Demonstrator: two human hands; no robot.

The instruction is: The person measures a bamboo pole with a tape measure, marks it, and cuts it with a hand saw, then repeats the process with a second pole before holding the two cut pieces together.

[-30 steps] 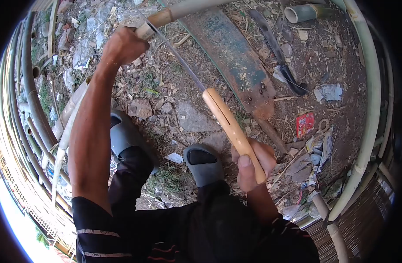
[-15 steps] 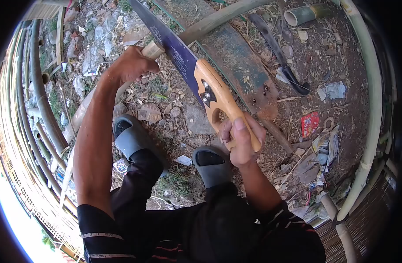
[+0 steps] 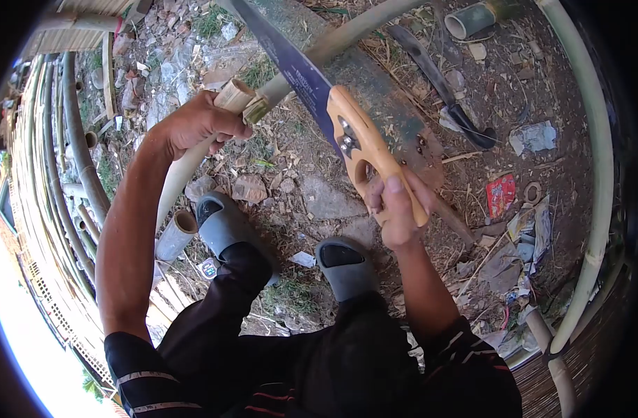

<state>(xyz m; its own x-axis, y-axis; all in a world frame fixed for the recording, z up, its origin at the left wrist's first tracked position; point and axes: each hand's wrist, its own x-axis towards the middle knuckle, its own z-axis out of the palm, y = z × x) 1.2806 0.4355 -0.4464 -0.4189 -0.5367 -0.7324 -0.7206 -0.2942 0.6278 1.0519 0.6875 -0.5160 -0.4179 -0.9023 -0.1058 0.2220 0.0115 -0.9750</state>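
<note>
My left hand (image 3: 206, 125) is wrapped round a bamboo pole (image 3: 178, 174) just below its open, cut end. Close beside that end is the end of another pole (image 3: 347, 33), which runs to the upper right. My right hand (image 3: 401, 209) grips the wooden handle of a hand saw (image 3: 366, 136). The saw's dark purple blade points to the upper left and passes over the second pole, a little right of my left hand. Whether the blade touches that pole I cannot tell.
A dark machete (image 3: 437, 83) lies on the ground at the upper right, near a short bamboo piece (image 3: 472, 22). A long curved pole (image 3: 596, 160) stands at the right. Bamboo poles (image 3: 86, 160) line the left. My sandals (image 3: 225, 226) are below, among litter and stones.
The pole has come apart at the blade; the left piece, in my left hand, now shows an open end. The saw has shifted slightly right. A cut bamboo end near my left sandal has come into view.
</note>
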